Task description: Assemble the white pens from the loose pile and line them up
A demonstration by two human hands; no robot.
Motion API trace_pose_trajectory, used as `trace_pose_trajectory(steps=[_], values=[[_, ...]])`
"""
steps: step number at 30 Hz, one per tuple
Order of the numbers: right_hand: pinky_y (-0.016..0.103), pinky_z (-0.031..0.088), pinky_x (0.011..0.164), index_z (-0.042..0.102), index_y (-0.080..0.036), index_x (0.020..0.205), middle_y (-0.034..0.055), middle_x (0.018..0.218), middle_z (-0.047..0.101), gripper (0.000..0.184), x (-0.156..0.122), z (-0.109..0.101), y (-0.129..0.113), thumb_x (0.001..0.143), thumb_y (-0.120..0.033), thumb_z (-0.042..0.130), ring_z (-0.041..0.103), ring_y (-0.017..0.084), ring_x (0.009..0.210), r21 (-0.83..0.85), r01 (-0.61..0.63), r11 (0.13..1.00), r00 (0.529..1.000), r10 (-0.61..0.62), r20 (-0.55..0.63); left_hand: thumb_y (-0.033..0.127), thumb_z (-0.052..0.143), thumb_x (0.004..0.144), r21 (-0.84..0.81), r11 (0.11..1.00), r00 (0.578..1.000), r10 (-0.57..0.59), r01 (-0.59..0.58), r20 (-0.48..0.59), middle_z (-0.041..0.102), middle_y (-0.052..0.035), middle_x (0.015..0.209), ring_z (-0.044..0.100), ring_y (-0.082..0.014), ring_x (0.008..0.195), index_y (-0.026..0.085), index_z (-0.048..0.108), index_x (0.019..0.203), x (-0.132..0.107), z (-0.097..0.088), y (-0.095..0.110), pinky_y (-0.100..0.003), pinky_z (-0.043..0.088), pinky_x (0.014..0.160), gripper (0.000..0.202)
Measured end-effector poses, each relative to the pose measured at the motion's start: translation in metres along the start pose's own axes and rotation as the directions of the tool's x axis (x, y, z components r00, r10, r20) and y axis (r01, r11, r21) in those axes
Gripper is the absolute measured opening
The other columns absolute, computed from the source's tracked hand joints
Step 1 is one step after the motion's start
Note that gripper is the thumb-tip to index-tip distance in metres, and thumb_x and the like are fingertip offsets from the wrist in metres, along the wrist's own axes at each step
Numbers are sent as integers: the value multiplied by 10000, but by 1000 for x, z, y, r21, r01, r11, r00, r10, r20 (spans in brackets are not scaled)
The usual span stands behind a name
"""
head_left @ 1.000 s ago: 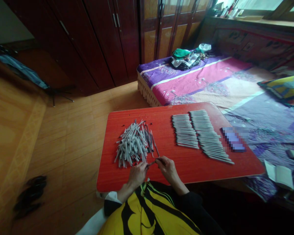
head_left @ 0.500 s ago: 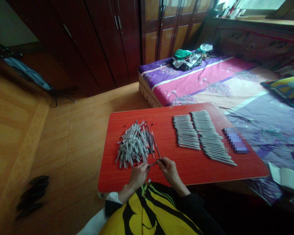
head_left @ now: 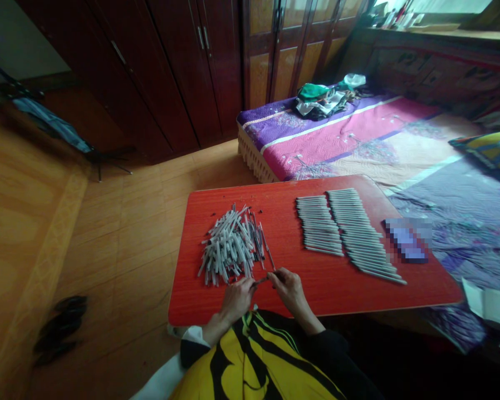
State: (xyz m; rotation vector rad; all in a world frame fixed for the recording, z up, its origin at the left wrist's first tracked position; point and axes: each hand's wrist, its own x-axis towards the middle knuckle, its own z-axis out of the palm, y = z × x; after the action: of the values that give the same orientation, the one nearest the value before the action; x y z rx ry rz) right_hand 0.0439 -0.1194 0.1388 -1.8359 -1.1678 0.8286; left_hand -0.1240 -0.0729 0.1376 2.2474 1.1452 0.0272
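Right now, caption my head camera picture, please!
Left hand and right hand hold a pen at a red table, beside a loose pen heap and neat pen rows.

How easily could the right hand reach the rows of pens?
Probably yes: only red tabletop lies between the right hand and the rows of pens, though it shares a thin pen part with the left hand.

Left hand and right hand pinch a pen at the red table's near edge, beside heaped pen barrels.
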Motion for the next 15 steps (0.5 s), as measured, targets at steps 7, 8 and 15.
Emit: trace_pose_trajectory(steps=[7,8,15], values=[[227,450,517,675,-128,853,63,664,662,344,-1,1,1,800,-426,511,602,159,579,101,-15,995,1000,15,5,274,381,906,-29,999,1000,-23,22,-20,653,-33,919,618,-164,840,216,588,985,0,2,0,-233,424,685,230],[230,454,524,675,-129,866,67,684,667,332,-2,1,1,797,-412,516,602,159,582,105,-1,994,1000,0,7,278,385,905,-21,999,999,-27,26,-23,654,-31,908,619,-163,827,215,591,970,0,2,0,-232,421,676,225],[209,386,436,644,-128,643,36,494,589,338,-2,4,3,778,-414,524,542,138,470,-15,-46,999,999,47,14,254,401,898,4,1000,1000,-9,9,5,650,-27,900,615,-152,802,216,592,960,-6,2,0,-220,404,644,204]])
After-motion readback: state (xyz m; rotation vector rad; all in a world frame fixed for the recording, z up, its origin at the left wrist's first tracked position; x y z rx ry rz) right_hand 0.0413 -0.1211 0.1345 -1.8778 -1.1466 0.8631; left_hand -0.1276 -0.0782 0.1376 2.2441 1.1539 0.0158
